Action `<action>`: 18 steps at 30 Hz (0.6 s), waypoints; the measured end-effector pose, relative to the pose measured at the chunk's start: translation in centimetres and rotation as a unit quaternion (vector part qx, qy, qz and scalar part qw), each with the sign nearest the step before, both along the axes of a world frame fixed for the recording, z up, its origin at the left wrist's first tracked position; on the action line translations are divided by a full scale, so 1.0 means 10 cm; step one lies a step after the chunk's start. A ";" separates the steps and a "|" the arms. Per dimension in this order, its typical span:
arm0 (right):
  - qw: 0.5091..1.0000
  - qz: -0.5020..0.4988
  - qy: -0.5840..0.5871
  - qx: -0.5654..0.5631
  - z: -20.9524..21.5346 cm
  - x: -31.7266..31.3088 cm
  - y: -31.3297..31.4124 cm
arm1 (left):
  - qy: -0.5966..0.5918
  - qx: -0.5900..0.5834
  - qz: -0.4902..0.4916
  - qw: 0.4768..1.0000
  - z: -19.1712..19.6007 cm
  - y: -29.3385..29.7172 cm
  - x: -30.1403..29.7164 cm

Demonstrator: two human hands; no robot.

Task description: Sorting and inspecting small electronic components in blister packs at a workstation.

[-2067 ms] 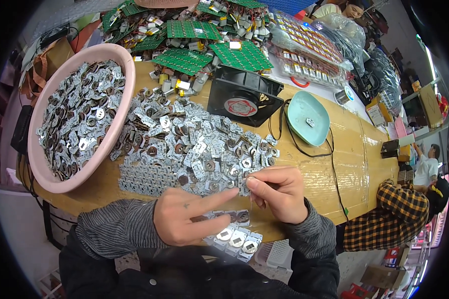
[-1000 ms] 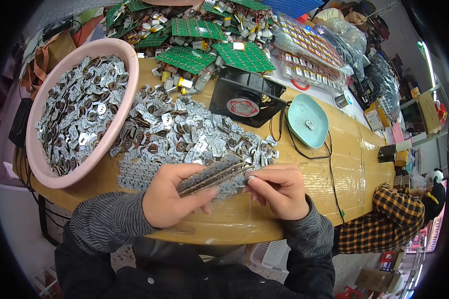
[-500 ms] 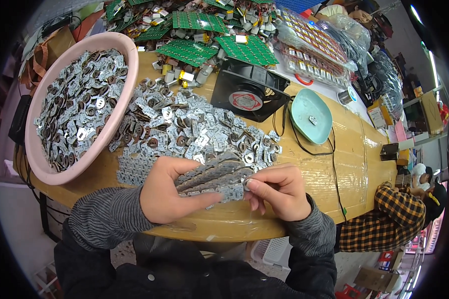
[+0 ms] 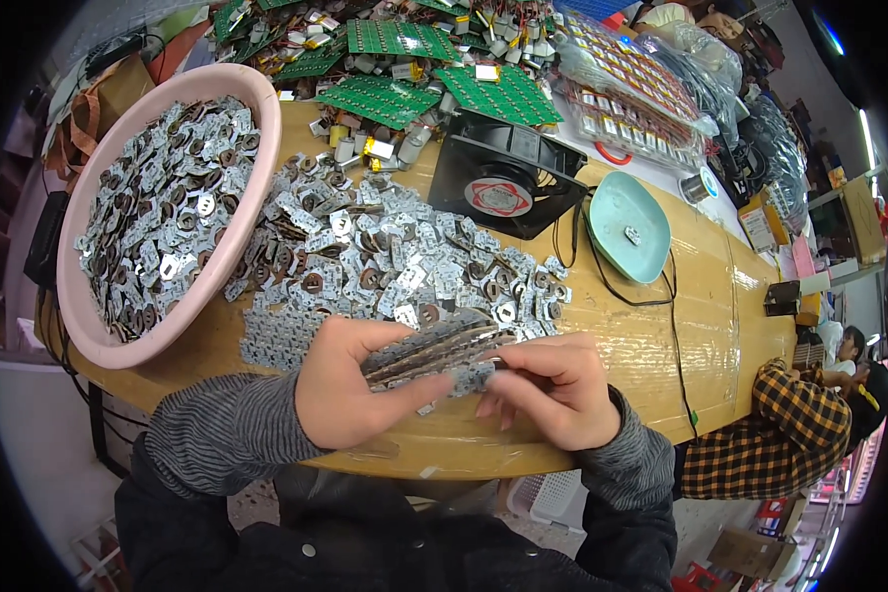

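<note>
Now, from the head camera: left hand (image 4: pixel 350 395) clasping a stack of thin metal strips (image 4: pixel 434 350) edge-on above the near rim of the worktop (image 4: pixel 701 326); right hand (image 4: pixel 553 390) pinching the stack's right end. Squaring the edges with gentle fingertip pressure probably serving best, keeping the loose pile of small metal parts (image 4: pixel 385 257) beyond undisturbed.

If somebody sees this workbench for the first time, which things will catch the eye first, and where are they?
At the front edge, the left hand and right hand together grip a stack of small silver-grey panels. Behind them a heap of loose metal pieces covers the middle of the wooden table, and a pink basin full of the same pieces sits at the left. Farther back lie green circuit boards and a black fan.
</note>
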State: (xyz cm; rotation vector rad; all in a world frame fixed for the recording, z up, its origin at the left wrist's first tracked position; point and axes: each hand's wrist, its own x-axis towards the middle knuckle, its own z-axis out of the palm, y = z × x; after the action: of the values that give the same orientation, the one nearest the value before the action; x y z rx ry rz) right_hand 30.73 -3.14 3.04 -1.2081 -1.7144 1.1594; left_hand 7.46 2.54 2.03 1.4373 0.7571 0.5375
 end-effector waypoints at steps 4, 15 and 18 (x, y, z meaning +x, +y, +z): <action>0.996 -0.021 -0.060 0.064 -0.03 -0.03 -0.02 | 0.010 0.081 0.033 0.996 -0.08 -0.07 0.04; 0.981 -0.081 0.115 -0.137 0.04 -0.03 -0.08 | -0.069 0.276 0.051 0.957 -0.22 -0.08 0.04; 0.958 -0.098 0.161 -0.216 -0.02 -0.08 -0.06 | -0.095 0.281 0.012 0.955 -0.25 -0.01 0.02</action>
State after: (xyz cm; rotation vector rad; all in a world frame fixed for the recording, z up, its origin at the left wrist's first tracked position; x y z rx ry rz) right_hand 29.95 -3.77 2.88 -1.3199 -1.1039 1.5578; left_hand 7.64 2.44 -0.49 1.8651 0.4817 0.9497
